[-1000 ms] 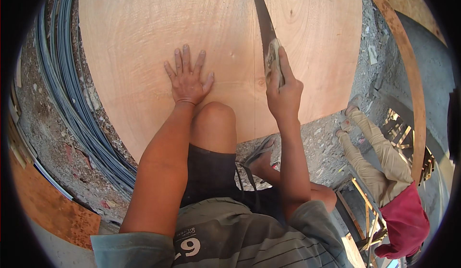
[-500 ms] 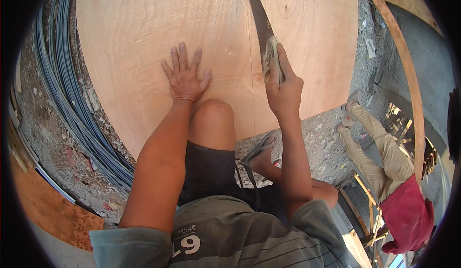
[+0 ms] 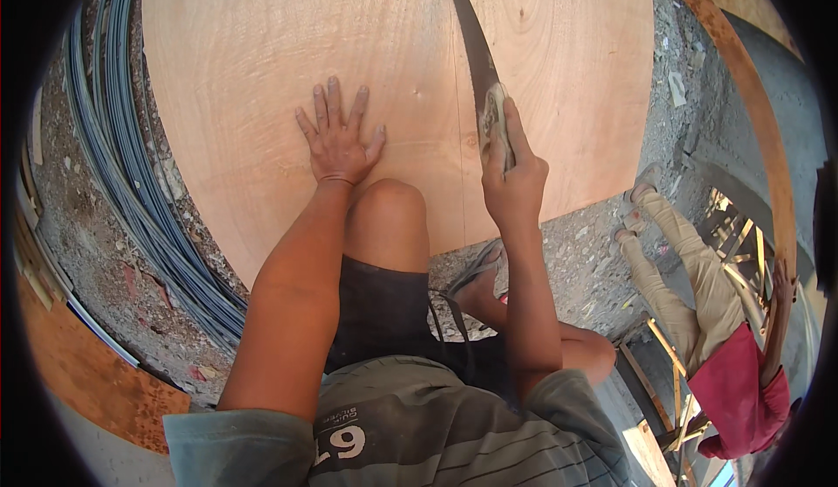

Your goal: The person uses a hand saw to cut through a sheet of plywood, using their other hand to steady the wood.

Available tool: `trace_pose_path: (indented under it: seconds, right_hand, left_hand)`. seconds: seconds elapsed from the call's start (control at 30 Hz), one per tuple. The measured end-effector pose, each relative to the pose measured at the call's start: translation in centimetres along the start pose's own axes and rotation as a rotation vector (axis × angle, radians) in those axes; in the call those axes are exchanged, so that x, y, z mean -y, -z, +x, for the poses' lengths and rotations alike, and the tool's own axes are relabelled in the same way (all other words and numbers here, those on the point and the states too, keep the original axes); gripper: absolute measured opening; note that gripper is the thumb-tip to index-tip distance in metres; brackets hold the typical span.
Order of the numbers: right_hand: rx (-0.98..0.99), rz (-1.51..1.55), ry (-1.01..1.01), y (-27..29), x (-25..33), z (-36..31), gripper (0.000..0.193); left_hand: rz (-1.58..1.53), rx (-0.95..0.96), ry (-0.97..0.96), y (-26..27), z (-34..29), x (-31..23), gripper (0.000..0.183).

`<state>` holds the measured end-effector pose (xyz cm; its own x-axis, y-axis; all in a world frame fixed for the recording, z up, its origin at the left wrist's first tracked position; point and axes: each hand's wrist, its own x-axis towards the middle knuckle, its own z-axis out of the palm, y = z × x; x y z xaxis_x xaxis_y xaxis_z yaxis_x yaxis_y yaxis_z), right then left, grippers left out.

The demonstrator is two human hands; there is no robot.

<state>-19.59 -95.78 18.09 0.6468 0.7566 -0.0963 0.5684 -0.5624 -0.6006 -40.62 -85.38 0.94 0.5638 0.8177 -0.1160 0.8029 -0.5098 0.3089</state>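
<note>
Right hand gripping handsaw pointing ahead, left hand on plywood

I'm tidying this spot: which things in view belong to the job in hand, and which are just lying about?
In use:
- saw, in the right hand
- plywood sheet, under the spread left hand
- faint line on the sheet

Apparently just lying about:
- bundle of grey rods
- brown board, lower left
- pale scrap, right of the sheet
</note>
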Motion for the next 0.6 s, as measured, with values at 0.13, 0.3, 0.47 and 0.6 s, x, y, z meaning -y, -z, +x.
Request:
trace_pose_path:
  seconds: [0.13, 0.3, 0.47, 0.6]
  right_hand:
    - [-0.007, -0.048, 0.093, 0.1, -0.3, 2.3, 0.052]
    - [0.083, -0.12, -0.076, -4.1, 1.3, 15.8, 0.053]
    - [0.054, -0.047, -0.052, -0.9, 0.9, 1.6, 0.053]
    - [-0.02, -0.054, 0.098, -0.2, -0.3, -0.1, 0.056]
  left_hand:
    - [-0.019, -0.003, -0.019, 0.1, 0.4, -0.6, 0.08]
    - [-0.028, -0.017, -0.033, -0.6, 0.8, -1.8, 0.079]
    - [0.039, 0.012, -0.003, 0.2, 0.2, 0.1, 0.079]
    - [-0.001, 0.005, -0.018, 0.2, 0.4, -0.2, 0.079]
